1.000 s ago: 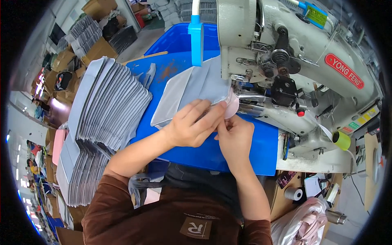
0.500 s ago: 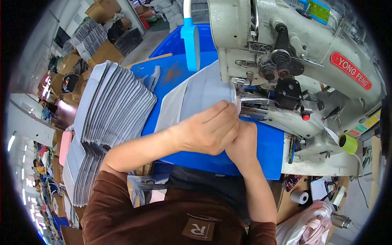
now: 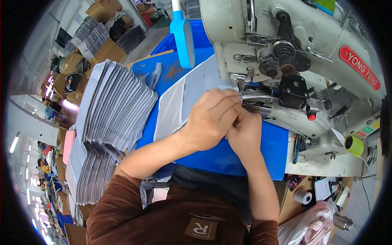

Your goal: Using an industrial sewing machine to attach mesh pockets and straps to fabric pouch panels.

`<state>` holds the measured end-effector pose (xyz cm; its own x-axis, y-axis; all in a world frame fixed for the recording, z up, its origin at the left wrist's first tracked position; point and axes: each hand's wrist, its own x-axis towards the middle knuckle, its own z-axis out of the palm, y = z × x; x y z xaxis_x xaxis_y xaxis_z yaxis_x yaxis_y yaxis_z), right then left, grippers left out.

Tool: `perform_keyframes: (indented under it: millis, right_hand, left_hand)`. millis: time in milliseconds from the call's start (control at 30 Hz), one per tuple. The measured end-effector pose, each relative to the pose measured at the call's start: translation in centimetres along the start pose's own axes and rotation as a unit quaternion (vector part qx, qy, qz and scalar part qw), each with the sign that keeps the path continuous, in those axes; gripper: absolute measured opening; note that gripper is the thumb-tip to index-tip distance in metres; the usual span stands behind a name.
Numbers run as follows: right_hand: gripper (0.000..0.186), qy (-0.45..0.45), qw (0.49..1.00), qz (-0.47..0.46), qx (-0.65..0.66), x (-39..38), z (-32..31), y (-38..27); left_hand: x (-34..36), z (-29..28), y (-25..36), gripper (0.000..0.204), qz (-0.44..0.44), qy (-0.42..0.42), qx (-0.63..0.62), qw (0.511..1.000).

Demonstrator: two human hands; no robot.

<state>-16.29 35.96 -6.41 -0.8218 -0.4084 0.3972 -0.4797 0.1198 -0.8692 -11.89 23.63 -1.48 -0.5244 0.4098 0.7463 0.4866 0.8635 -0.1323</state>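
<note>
My left hand (image 3: 212,118) lies knuckles-up on a grey fabric piece (image 3: 179,102) spread over the blue table top (image 3: 253,155), its fingers curled over the cloth edge right at the presser foot (image 3: 245,96) of an off-white industrial sewing machine (image 3: 286,49). Tucked under and beside it, my right hand (image 3: 245,132) pinches the same fabric edge just in front of the needle area. What lies between the fingers is hidden by the left hand.
A tall fanned stack of grey fabric pieces (image 3: 110,110) stands at the left of the table. A blue lamp head (image 3: 183,36) hangs above the cloth. Yellow tape roll (image 3: 354,145), thread spool (image 3: 303,197) and pink cloth (image 3: 314,224) sit at the right. Cardboard boxes (image 3: 102,49) lie beyond.
Both hands have closed together and pushed the fabric edge toward the presser foot; the left hand now covers the right hand's fingers. My head has moved closer to the machine.
</note>
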Motion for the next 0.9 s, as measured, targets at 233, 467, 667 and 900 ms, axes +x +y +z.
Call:
perform_keyframes:
  millis: [233, 467, 667, 900]
  right_hand:
    - [0.013, 0.022, 0.998, 0.028, 0.045, -0.2, 0.3, 0.5]
    - [0.015, 0.011, 0.995, 0.055, 0.077, -0.4, -1.1, -1.0]
    - [0.017, -0.023, 0.992, 0.099, 0.076, 0.1, -2.2, -1.8]
    - [0.019, -0.047, 0.985, 0.129, 0.101, 0.4, -2.9, -2.4]
  left_hand:
    - [0.3, 0.2, 0.5, 0.014, -0.145, 0.041, -0.050, 0.987]
    - [0.7, -1.4, 0.7, 0.008, -0.184, -0.028, -0.129, 0.974]
    - [1.0, -1.5, -1.8, 0.031, -0.238, -0.033, -0.220, 0.945]
    - [0.8, 1.2, -5.9, 0.060, -0.246, -0.170, -0.364, 0.882]
